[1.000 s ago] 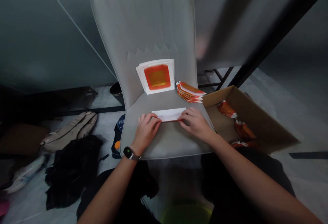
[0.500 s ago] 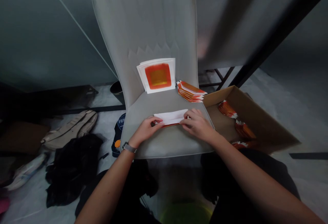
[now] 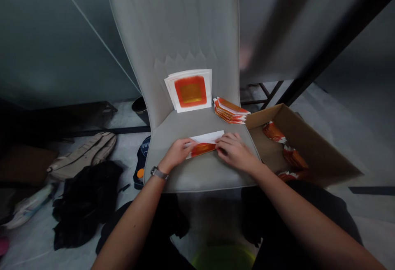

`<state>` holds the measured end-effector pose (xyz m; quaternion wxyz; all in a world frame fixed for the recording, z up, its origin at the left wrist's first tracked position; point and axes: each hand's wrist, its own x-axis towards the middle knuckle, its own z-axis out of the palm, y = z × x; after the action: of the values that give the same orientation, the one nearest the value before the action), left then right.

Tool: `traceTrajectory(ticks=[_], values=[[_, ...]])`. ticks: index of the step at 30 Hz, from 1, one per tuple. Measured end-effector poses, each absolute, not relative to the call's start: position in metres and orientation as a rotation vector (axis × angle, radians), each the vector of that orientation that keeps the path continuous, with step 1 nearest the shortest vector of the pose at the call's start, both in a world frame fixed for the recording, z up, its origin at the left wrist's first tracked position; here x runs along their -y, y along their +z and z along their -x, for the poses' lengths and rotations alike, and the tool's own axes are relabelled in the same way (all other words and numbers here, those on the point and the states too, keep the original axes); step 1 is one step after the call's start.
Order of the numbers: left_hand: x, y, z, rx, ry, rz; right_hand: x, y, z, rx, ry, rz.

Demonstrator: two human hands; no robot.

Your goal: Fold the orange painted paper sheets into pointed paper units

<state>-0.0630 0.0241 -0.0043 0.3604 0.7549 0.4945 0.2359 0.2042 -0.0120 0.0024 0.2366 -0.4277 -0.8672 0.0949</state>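
Note:
A partly folded sheet of paper point(image 3: 204, 148) lies on the grey chair seat point(image 3: 197, 179), its white side at the back and an orange-red printed strip toward me. My left hand point(image 3: 179, 152) grips its left end, thumb and fingers closed on the edge. At the right end, the fingers of my right hand point(image 3: 232, 147) are bent and closed on the paper. Against the backrest leans a stack of white sheets point(image 3: 191, 91) with a red and gold square. To its right sits a pile of folded papers point(image 3: 231, 111) in orange and white.
A cardboard box point(image 3: 321, 150) stands right of the chair with several folded bundles point(image 3: 294, 157) inside. On the floor at left lie a beige bag point(image 3: 84, 154) and a black bag point(image 3: 88, 204). A dark bin point(image 3: 140, 109) stands behind the chair's left side.
The paper's near part has been folded over, so an orange printed strip now faces up where white showed. Both hands stay at its ends.

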Motion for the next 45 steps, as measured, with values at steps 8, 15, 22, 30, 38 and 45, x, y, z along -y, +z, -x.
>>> traceTrajectory(ticks=[8, 15, 22, 30, 38, 45], values=[[-0.023, -0.012, 0.053, -1.688, 0.715, -2.348, 0.014, -0.007, -0.198, 2.415, 0.228, 1.157], [-0.009, 0.001, 0.059, -1.154, 0.548, -2.314, 0.009, -0.013, -0.207, 2.247, 0.701, 1.088], [-0.012, -0.004, 0.062, -1.187, 0.599, -2.269, 0.004, -0.024, -0.202, 2.116, 0.685, 1.192], [-0.003, -0.014, 0.053, -1.353, 0.55, -2.511, 0.013, -0.029, -0.188, 2.247, 0.263, 1.339], [0.013, -0.016, 0.05, -1.442, 0.496, -2.575, 0.025, -0.037, -0.185, 2.341, 0.211, 1.285], [0.016, -0.01, 0.053, -1.34, 0.758, -2.313, 0.031, -0.042, -0.186, 2.212, 0.277, 1.284]])
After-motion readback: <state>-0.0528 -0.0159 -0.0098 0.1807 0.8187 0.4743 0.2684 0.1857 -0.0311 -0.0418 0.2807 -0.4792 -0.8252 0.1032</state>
